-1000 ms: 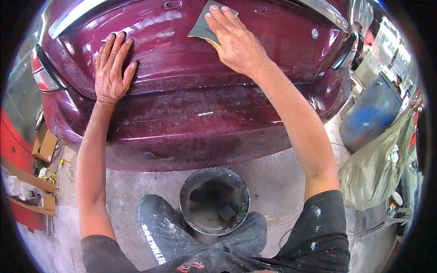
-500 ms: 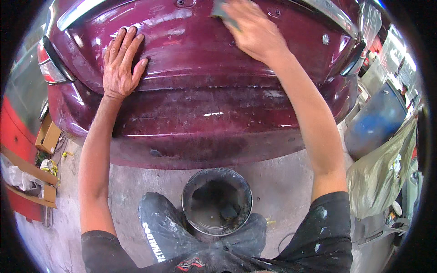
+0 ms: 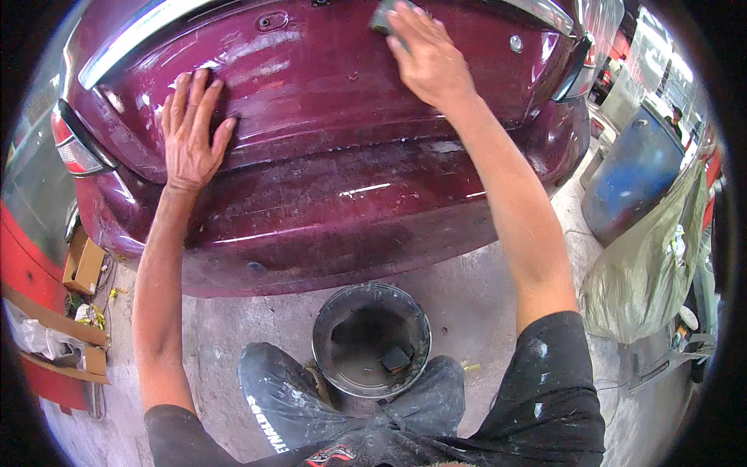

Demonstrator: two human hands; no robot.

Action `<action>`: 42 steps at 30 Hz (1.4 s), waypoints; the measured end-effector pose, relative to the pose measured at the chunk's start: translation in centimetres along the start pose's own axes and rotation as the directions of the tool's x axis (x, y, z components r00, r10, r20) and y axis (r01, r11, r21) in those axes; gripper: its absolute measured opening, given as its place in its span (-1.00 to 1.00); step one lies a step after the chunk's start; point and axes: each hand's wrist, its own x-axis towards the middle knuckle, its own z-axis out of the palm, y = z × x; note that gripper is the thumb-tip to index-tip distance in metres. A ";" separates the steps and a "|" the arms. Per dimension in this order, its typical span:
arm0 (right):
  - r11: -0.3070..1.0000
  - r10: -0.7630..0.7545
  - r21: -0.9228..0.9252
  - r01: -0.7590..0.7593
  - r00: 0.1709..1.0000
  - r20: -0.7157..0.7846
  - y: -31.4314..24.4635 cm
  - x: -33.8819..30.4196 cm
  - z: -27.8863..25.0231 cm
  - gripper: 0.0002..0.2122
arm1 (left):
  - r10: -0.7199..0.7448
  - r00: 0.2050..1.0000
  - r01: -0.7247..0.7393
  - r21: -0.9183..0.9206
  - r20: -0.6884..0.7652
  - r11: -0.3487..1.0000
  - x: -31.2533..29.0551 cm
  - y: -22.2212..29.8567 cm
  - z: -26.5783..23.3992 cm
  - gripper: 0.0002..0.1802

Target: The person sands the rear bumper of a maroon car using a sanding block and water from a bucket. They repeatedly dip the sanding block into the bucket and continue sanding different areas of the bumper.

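My left hand (image 3: 191, 140) lies flat on the left part of a wet, dark red car trunk lid (image 3: 311, 97), fingers spread and holding nothing. Higher up and to the right, my right hand (image 3: 432, 66) presses a dark grey sanding pad (image 3: 381, 17) against the lid, its fingers over the pad's right side. Whitish streaks and scuffs mark the paint. Below the lid, the dull bumper (image 3: 334, 233) curves across. Between my knees stands a round black bucket (image 3: 317, 354) of murky water, with a small dark block (image 3: 396, 359) inside.
At the left are a tail light (image 3: 76, 152), a small cardboard box (image 3: 84, 263) and an open carton (image 3: 95, 362) with plastic in it. A blue barrel (image 3: 634, 175) and a translucent plastic bag (image 3: 642, 268) stand to the right. Concrete floor (image 3: 233, 319) surrounds the bucket.
The view has tilted, shifting the car in the picture. Against the lid, my right hand with the pad has slid rightward. My left hand stays flat at about the same place.
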 end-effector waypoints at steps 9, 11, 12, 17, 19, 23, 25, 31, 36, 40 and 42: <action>0.997 0.053 0.054 -0.060 0.990 0.128 1.7 -9.2 -2.1 -0.58 | 0.203 0.978 -0.202 0.025 -0.050 0.979 12.5 8.9 3.4 -0.40; 0.985 0.133 0.080 -0.150 0.972 0.193 1.5 -11.2 -3.6 -0.57 | 0.238 0.965 -0.229 0.090 -0.109 0.969 13.6 9.1 3.0 -0.60; 0.976 0.171 0.098 -0.196 0.961 0.218 1.1 -11.8 -4.4 -0.56 | 0.246 0.966 -0.248 -0.019 -0.082 0.969 13.0 8.5 3.0 -0.43; 0.435 0.597 0.251 -0.865 0.486 0.638 0.4 -12.4 -10.2 -0.56 | 0.241 0.967 -0.237 -0.052 0.088 0.970 6.4 7.1 3.7 -0.29; -0.030 0.617 0.615 -0.788 0.470 0.631 -1.2 -13.6 -10.7 -0.61 | 0.234 0.961 -0.226 -0.071 0.146 0.972 4.5 7.1 2.6 -0.28; -0.389 0.506 0.694 -0.605 0.489 0.710 -6.7 -14.6 -14.2 -0.74 | 0.159 0.964 -0.121 -0.181 0.214 0.976 1.5 6.8 0.0 -0.43; -0.511 0.440 0.643 -0.570 0.469 0.766 -10.1 -16.1 -14.7 -0.71 | 0.035 0.973 0.049 -0.352 0.229 0.935 -0.4 9.8 -3.6 -0.55; -0.842 0.085 0.268 -0.468 0.376 0.923 -18.7 -21.5 -17.2 -0.69 | -0.318 0.678 0.711 -0.701 0.662 0.057 -9.4 25.5 -11.8 0.10; -0.873 -0.118 0.001 -0.488 0.214 0.970 -23.4 -29.1 -16.3 -0.68 | -0.077 0.320 0.708 -0.292 0.944 -0.643 -15.2 32.4 -9.8 -0.16; -0.585 -0.059 0.002 -0.811 0.045 0.997 -23.5 -34.1 -15.3 -0.71 | -0.023 0.072 0.699 -0.067 0.997 -0.712 -20.7 35.0 -7.4 -0.51; 0.300 0.336 0.247 -0.921 0.345 0.877 -23.1 -36.1 -16.4 -0.68 | -0.125 -0.059 0.773 -0.034 0.990 -0.633 -23.6 35.8 -5.4 -0.59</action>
